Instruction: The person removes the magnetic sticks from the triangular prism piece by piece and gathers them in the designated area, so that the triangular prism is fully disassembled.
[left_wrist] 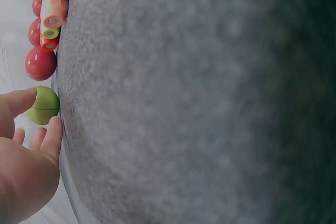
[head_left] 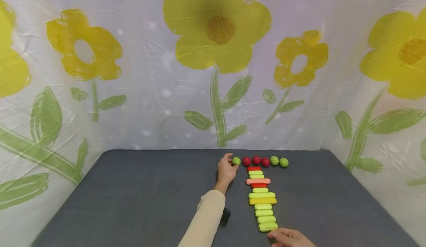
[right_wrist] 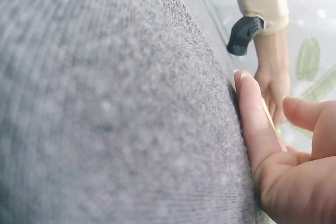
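Observation:
My left hand reaches to the far edge of the table, thumb and fingers spread on either side of a green ball. In the left wrist view the thumb overlaps that ball's edge, and a fingertip lies close to its other side; firm contact cannot be told. The ball is at the left end of a row with red balls and more green balls. Below them runs a column of coloured rods. My right hand, fingers extended, lies beside the nearest yellow-green rod.
The rods differ in length; a pink rod and a yellow rod are among the longer ones. A dark grey cloth covers the table. Behind hangs a flowered curtain. A black device sits on the left wrist.

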A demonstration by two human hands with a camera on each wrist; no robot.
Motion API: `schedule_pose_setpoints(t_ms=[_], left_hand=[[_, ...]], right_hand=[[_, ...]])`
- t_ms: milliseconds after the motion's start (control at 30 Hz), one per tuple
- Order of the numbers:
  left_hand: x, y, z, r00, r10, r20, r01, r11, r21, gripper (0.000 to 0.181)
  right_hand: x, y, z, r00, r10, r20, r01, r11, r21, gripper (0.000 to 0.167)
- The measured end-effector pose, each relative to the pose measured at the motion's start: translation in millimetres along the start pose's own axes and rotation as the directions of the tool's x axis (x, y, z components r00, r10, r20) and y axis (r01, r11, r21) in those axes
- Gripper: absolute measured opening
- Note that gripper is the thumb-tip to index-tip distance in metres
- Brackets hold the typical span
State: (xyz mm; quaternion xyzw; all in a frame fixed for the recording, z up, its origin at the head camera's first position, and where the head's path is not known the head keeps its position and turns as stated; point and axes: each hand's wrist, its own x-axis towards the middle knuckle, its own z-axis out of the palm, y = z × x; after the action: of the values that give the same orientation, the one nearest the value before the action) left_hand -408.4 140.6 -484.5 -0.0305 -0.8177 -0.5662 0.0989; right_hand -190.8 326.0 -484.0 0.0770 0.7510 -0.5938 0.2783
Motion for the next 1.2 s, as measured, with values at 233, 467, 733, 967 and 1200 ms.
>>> schedule_pose_setpoints(t_ms=[233, 467, 733, 967, 1200], left_hand=[[1.2, -5.3, -5.8, 1.0, 0.004, 0.017, -0.004, 1.0, 0.01, 0.049], [1.1, -5.2, -15.1, 0.994, -0.005, 0.108, -0.002, 0.998, 0.056, 0.051], [10.8, -2.0, -46.9, 0.979, 0.061, 0.197, -0.086, 0.989, 0.122, 0.05], [24.1, -10.4, -95.9, 0.976, 0.043, 0.215, -0.115, 0.936, 0.333, 0.052], [37.1, -5.2, -153.3, 0.977, 0.031, 0.212, -0.149, 0.811, 0.566, 0.063]], right_hand=[[1.1, 0, 3, 0.999, -0.021, 0.031, 0.019, 0.999, 0.045, 0.042], [2.8, 1, 0, 0.998, -0.029, 0.061, 0.025, 0.998, 0.057, 0.048], [4.6, -3, -21, 0.977, -0.05, 0.209, -0.006, 0.966, 0.258, 0.049], [2.0, -19, -60, 0.912, -0.237, 0.335, -0.009, 0.805, 0.593, 0.055], [2.9, -66, -84, 0.954, -0.297, 0.036, 0.291, 0.948, 0.128, 0.072]])
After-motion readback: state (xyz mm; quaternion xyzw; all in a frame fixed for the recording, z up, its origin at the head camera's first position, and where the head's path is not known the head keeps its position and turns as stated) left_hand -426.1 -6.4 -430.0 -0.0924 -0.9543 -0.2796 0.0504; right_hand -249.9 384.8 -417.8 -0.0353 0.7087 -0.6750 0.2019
